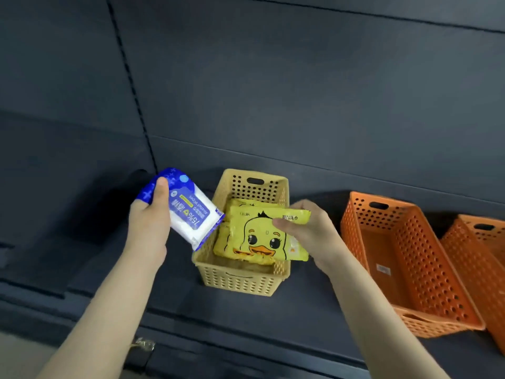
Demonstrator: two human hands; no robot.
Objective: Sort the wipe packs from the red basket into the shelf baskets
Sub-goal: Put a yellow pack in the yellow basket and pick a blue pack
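A person's right hand (pixel 308 228) pinches a yellow duck pack (pixel 259 236) by its upper edge, low over the yellow basket (pixel 240 280) at mid-shelf, apparently to lay it with its like. At least two more yellow packs (pixel 237 205) lie inside. The left hand (pixel 149 222) grips one blue pack (pixel 188 212), thumb across its top, held above the basket's left rim, seemingly bound for another basket. Two orange baskets (pixel 426 269) stand toward the right end of the shelf (pixel 273 318); the nearer shows no packs, the farther is cut off. Three baskets in all. The red basket is out of view.
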